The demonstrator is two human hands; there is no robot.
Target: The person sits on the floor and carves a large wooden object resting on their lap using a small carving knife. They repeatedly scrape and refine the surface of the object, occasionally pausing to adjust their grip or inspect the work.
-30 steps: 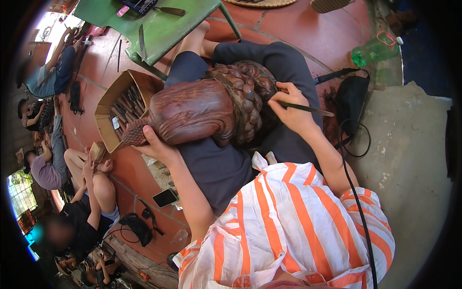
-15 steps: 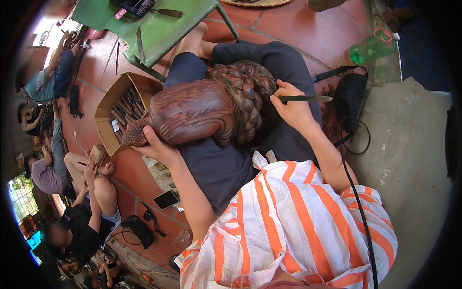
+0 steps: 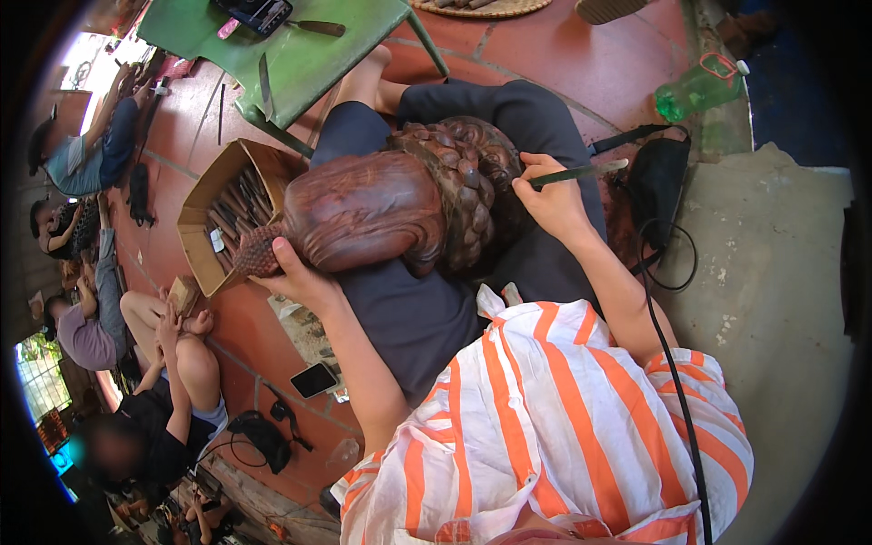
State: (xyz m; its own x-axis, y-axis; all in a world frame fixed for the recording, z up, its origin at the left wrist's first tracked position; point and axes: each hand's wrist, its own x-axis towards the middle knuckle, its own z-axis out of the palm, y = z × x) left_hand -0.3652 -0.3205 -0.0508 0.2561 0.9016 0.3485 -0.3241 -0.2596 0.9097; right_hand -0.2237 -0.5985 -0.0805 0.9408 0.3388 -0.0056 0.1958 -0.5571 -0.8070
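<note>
One carved wooden piece (image 3: 368,209): is laid across dark trousers (image 3: 413,313), its narrow knobbed end turned to the left, its part with rounded bumps to the right.
Left grip (image 3: 304,280): is closed on the knobbed end, the thumb set on top.
Right grip (image 3: 551,195): is clenched on a slim tool (image 3: 581,173), whose pale end is pointed away from the carving; whether the bumps are touched cannot be told.
Cardboard box (image 3: 195,245): is filled with handled tools (image 3: 243,200) and set just beside the knobbed end.
Green table (image 3: 336,77): is occupied by a wooden-handled knife (image 3: 320,27) and a thin blade (image 3: 264,82).
Dark phone (image 3: 314,380): is placed near the left forearm.
</note>
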